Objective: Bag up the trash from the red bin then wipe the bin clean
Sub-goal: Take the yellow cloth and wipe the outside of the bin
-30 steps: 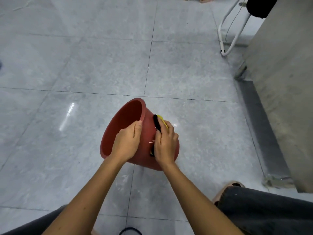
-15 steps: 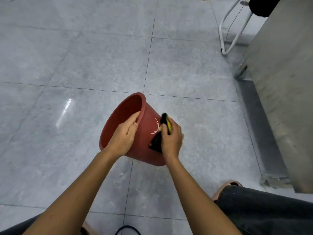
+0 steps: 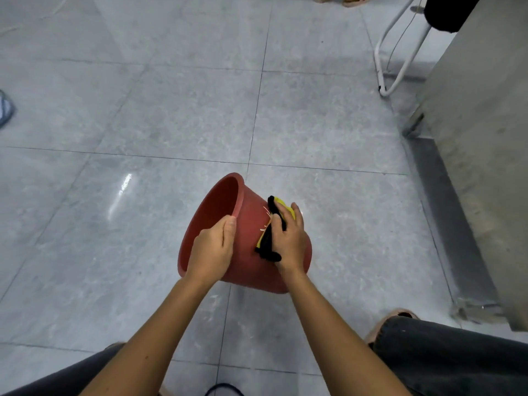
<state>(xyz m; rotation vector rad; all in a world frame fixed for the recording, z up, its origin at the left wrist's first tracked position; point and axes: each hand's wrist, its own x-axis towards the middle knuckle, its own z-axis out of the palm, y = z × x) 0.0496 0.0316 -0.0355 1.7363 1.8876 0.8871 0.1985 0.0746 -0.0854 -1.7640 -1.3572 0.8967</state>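
Note:
The red bin [image 3: 248, 247] is tilted on the grey tiled floor, its mouth facing up and to the left. My left hand [image 3: 211, 250] grips the near rim, thumb on the outside wall. My right hand [image 3: 288, 238] presses a black and yellow cloth [image 3: 271, 232] flat against the bin's outer wall, beside a pale scratch mark. The inside of the bin that shows holds nothing. No trash bag is in view.
A grey concrete wall [image 3: 483, 132] with a metal strip along its foot runs down the right side. A white tube frame [image 3: 391, 52] stands at the back right. My knees [image 3: 445, 355] are at the bottom. A black cable [image 3: 225, 388] lies at the bottom edge.
My right hand has slid the cloth back and forth over the bin's outer wall, and the bin has turned slightly in my left hand's grip.

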